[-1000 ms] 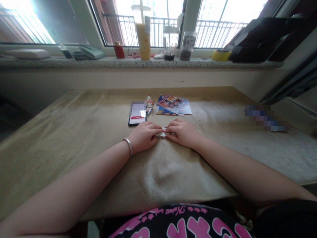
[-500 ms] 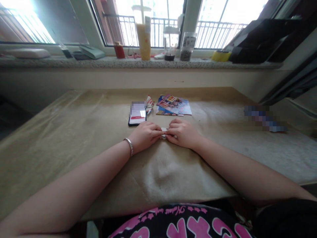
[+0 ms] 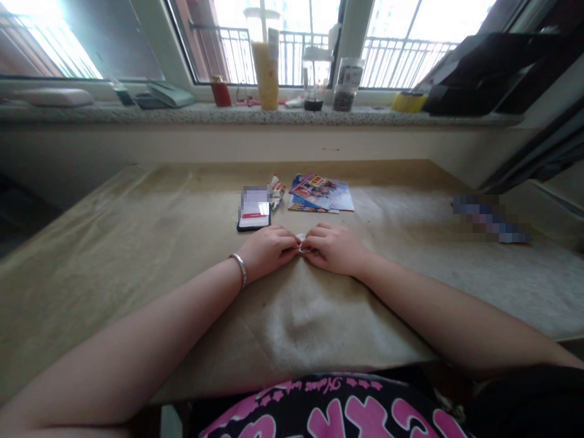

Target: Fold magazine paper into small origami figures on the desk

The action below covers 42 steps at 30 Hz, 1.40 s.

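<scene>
My left hand [image 3: 267, 250] and my right hand [image 3: 335, 248] rest together on the brown paper-covered table [image 3: 137, 255], fingers curled. Between their fingertips they pinch a small folded piece of paper [image 3: 302, 242], mostly hidden by the fingers. A silver bracelet [image 3: 239, 267] circles my left wrist. Just beyond my left hand lies a phone [image 3: 254, 208] with a lit screen.
A small folded paper shape [image 3: 275, 190] and a stack of colourful printed sheets [image 3: 322, 193] lie behind the phone. A blurred flat item [image 3: 490, 218] sits at the right. The windowsill [image 3: 182, 114] holds a tall cup of yellow drink [image 3: 266, 67], jars and a red can.
My two hands have drawn closer together over the small paper, so less of it shows now. Nothing else on the table has moved.
</scene>
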{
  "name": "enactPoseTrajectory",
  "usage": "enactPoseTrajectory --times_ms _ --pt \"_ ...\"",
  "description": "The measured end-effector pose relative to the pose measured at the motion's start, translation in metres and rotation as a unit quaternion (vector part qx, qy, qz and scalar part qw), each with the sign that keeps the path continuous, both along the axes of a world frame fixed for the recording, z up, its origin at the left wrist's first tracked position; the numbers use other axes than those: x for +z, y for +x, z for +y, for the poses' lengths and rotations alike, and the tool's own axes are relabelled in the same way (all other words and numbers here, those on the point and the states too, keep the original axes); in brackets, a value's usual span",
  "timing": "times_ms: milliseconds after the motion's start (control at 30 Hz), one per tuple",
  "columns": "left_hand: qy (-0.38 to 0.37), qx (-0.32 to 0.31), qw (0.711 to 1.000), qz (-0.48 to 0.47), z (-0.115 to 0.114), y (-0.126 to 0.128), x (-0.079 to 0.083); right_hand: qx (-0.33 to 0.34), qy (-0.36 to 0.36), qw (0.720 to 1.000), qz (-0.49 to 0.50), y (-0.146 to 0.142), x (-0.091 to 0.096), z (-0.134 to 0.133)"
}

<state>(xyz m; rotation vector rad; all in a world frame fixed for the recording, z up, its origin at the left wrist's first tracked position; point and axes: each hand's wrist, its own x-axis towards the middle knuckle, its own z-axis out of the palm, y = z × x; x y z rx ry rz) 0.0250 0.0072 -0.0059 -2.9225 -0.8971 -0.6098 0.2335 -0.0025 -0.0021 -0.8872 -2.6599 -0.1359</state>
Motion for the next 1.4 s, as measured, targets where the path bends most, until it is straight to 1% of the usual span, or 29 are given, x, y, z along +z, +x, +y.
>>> enactPoseTrajectory --times_ms 267,400,600,800,967,1067,1233,1400 --pt "0.013 0.038 0.999 0.023 -0.003 0.001 0.002 -0.005 -0.007 1.0 0.006 -0.003 -0.001 0.001" --pt "0.016 0.044 0.999 0.019 -0.004 -0.001 0.003 -0.01 -0.021 1.0 0.017 -0.003 -0.002 0.003" --pt "0.006 0.014 1.0 0.023 -0.006 -0.003 0.004 -0.02 -0.047 0.998 0.032 -0.004 -0.002 0.004" --pt "-0.012 -0.035 0.999 0.012 -0.004 -0.004 0.006 -0.047 -0.069 0.996 0.038 -0.004 -0.004 0.005" --pt "-0.021 -0.046 0.999 -0.001 -0.005 -0.005 0.005 -0.054 -0.098 0.992 0.061 0.0 -0.007 0.008" --pt "-0.022 -0.043 0.999 0.003 -0.006 -0.004 0.006 -0.044 -0.076 0.996 0.036 0.005 -0.006 0.007" --pt "-0.013 -0.034 0.999 0.017 -0.007 -0.004 0.006 -0.027 -0.041 0.999 -0.021 0.008 0.002 0.002" --pt "-0.011 -0.033 0.999 0.014 -0.006 -0.004 0.004 -0.055 0.006 0.995 -0.089 0.002 0.007 -0.007"
